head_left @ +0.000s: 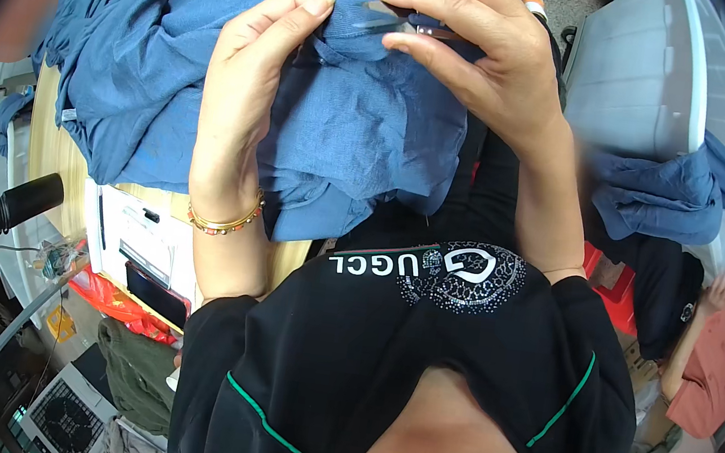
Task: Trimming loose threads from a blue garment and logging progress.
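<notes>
A blue knit-like garment (167,49) lies spread in loose folds over a light wooden table. My left hand (250,77) is closed, thumb and fingers pinching a bit of this cloth near its upper middle. Facing it, my right hand (514,60) grips a small pair of thread snips (425,26) between thumb and fingers. The blades point left and rest at the cloth close to my left fingertips. Whether a thread lies between them is too small to tell.
At the right stands a large pale plastic bin (638,79), with more blue cloth (655,199) below it. A phone (155,296) and white papers (140,231) lie left of my body, near a black cylinder (26,201). Another person (713,360) is at the far right.
</notes>
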A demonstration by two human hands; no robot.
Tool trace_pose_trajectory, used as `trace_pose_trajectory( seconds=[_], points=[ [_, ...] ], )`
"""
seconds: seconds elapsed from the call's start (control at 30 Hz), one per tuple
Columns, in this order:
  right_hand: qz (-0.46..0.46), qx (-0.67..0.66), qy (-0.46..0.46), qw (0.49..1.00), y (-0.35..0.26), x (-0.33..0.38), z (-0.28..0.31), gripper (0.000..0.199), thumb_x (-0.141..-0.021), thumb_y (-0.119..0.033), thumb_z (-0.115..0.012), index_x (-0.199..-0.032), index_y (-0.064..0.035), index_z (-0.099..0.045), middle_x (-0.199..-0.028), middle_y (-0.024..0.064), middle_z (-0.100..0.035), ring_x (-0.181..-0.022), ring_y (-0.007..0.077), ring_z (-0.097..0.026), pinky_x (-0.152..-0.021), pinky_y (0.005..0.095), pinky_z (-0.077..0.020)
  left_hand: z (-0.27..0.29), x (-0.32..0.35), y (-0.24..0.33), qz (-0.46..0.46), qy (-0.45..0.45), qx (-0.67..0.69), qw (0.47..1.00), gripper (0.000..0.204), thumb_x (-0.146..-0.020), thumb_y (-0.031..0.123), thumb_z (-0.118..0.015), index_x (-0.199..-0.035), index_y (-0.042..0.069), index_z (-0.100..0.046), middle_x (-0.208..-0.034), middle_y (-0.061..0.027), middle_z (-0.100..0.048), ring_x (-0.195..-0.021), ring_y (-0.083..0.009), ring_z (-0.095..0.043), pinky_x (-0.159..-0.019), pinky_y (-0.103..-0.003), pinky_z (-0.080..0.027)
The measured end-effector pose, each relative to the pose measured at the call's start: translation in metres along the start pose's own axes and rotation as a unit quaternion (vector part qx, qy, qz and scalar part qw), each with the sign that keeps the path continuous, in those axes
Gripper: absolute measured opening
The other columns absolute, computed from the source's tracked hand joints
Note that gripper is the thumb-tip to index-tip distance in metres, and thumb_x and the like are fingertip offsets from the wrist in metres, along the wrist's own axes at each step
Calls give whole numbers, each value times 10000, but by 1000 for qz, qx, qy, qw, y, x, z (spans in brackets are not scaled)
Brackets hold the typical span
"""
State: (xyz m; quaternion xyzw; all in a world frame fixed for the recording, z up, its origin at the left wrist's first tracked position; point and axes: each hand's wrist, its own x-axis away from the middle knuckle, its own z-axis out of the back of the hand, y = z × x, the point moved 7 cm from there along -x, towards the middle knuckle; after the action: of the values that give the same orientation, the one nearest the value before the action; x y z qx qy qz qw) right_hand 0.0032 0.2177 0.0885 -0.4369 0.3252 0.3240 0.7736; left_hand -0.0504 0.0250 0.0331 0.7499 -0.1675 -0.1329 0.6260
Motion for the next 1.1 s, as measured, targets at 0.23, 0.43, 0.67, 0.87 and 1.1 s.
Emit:
trace_pose_trajectory(
  seconds=[0.23,0.43,0.67,0.87,1.1],
  points=[
    [122,67,56,989,-8,4,-8,268,-802,-98,-825,-1060,-70,-758,-887,92,-644,-792,263,-639,-688,343,-521,-3,2,-1,-29,-8,-12,999,246,-1019,183,-662,-1140,-13,-749,-1032,-21,-746,-959,-63,-642,-894,-210,-474],
    [136,73,58,986,-7,5,-7,246,-806,-98,-821,-1045,-78,-765,-887,86,-652,-790,259,-644,-675,340,-519,-7,1,-3,-34,-17,-25,999,254,-1029,195,-654,-1137,-16,-746,-1015,3,-731,-936,-40,-615,-866,-194,-462],
    [-142,16,-51,988,-9,-8,-5,207,-820,-87,-832,-1013,-46,-768,-853,51,-644,-756,187,-620,-664,289,-489,-10,0,-1,-43,-10,-41,998,225,-1023,166,-663,-1136,-15,-736,-989,28,-697,-895,-26,-577,-813,-190,-449],
    [-230,-89,-106,963,35,21,-27,198,-853,-160,-840,-945,-14,-741,-783,-49,-554,-700,34,-453,-610,225,-309,-22,9,17,-156,45,-195,967,185,-954,44,-659,-1126,29,-725,-952,-38,-715,-892,-119,-643,-799,-258,-500],
    [89,-387,45,917,20,-13,18,178,-839,-77,-850,-940,19,-738,-737,-30,-584,-690,40,-476,-594,215,-349,-32,21,46,-307,175,-453,818,234,-791,-21,-689,-1020,20,-696,-882,-90,-670,-837,-232,-670,-763,-326,-547]
  ],
)
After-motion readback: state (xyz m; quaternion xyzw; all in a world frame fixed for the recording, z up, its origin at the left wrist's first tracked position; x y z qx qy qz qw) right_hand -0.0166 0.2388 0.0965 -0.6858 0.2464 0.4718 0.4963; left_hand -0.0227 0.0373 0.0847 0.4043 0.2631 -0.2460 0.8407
